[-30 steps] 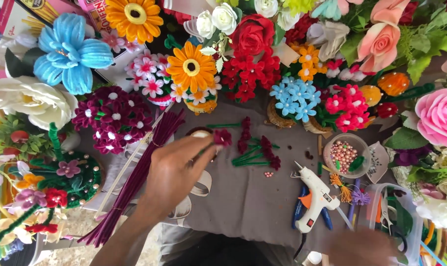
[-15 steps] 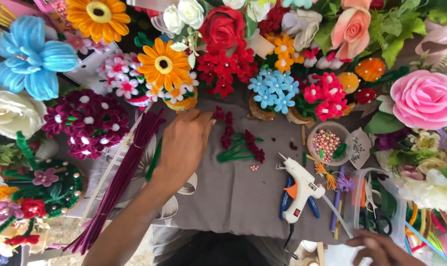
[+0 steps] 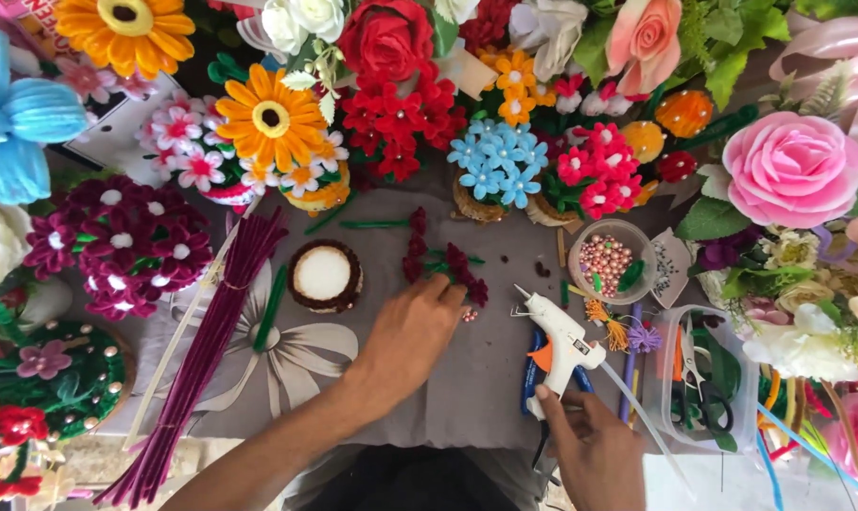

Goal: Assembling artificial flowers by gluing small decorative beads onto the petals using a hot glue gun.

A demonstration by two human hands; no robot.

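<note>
My left hand (image 3: 412,333) reaches across the grey cloth (image 3: 476,378), its fingertips closing on a small bunch of dark red flowers with green stems (image 3: 440,257). Just left of it stands a little brown pot with a white top (image 3: 323,274), free of the hand. My right hand (image 3: 592,445) comes up from the bottom edge and grips the handle of a white and orange glue gun (image 3: 561,343), which lies on blue-handled pliers (image 3: 531,378) with its nozzle pointing up and left.
Handmade flowers ring the cloth: orange daisies (image 3: 270,115), a red rose (image 3: 386,38), blue blossoms (image 3: 497,161), a pink rose (image 3: 790,168). A bundle of maroon stems (image 3: 211,341) lies at the left. A bowl of pink beads (image 3: 607,260) and a clear tub with scissors (image 3: 699,378) sit at the right.
My left hand let go of the little brown pot and moved right onto the dark red flowers. My right hand rose from the bottom edge and took the glue gun's handle.
</note>
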